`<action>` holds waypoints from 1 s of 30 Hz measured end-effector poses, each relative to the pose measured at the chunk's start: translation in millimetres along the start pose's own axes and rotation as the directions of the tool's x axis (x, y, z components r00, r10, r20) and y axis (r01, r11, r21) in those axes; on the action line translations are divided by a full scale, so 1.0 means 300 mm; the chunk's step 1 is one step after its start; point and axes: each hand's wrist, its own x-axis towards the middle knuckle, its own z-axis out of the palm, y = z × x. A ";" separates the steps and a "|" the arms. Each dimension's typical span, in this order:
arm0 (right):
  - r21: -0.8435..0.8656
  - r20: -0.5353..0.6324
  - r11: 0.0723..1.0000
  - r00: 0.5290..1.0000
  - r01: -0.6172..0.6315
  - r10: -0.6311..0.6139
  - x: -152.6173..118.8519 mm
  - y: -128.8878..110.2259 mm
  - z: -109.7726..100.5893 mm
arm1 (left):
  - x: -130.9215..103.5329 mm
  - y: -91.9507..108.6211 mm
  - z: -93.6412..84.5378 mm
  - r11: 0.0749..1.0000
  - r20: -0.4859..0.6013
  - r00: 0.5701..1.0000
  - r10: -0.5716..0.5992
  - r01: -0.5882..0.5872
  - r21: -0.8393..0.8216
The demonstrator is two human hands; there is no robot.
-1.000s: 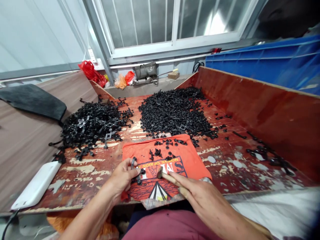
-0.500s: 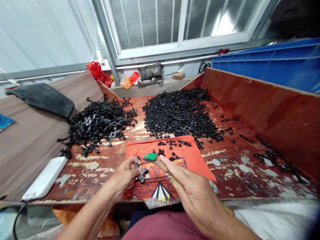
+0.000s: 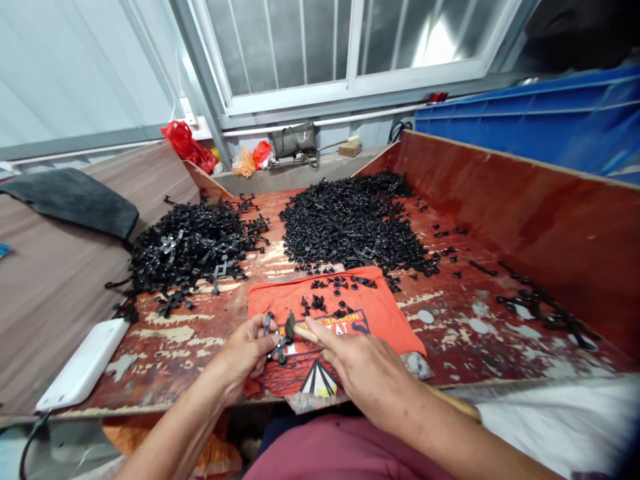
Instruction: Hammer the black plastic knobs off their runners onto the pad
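My left hand [image 3: 250, 347] is closed on a black plastic linkage part [image 3: 281, 348] with round joints, over the orange cloth [image 3: 395, 330]. In my right hand [image 3: 370, 367] is a wooden-handled tool [image 3: 305, 332] with a dark green head; the exact kind of tool cannot be made out. Its head is right beside the black part, and whether they touch is unclear. The handle's far end shows behind my right wrist. Several small black plugs [image 3: 317, 303] lie on the cloth just beyond my hands.
Piles of black linkages [image 3: 185, 247] and small black plugs [image 3: 345, 223] cover the worn red table [image 3: 215, 333]. A white power bank-like device [image 3: 83, 367] with a cable lies at left. A wooden board [image 3: 500, 213] and a blue crate [image 3: 525, 127] border the right side.
The tool's head has moved left and down to the black part, and its bright green face has turned away from view. My left hand still holds the part. The view has shifted slightly.
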 end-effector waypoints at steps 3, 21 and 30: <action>0.168 -0.057 0.985 0.997 -0.038 0.048 0.006 0.010 -0.026 | -0.014 0.013 -0.010 0.994 0.011 1.000 0.025 -0.024 -0.106; 0.351 -0.105 0.930 0.982 -0.111 0.157 0.055 -0.091 0.074 | -0.101 0.005 0.187 0.717 -0.115 0.993 0.038 -0.107 -0.689; 0.264 -0.129 0.960 0.983 -0.095 0.133 0.043 -0.090 0.027 | -0.213 -0.071 -0.030 0.986 -0.099 0.989 0.112 -0.099 0.133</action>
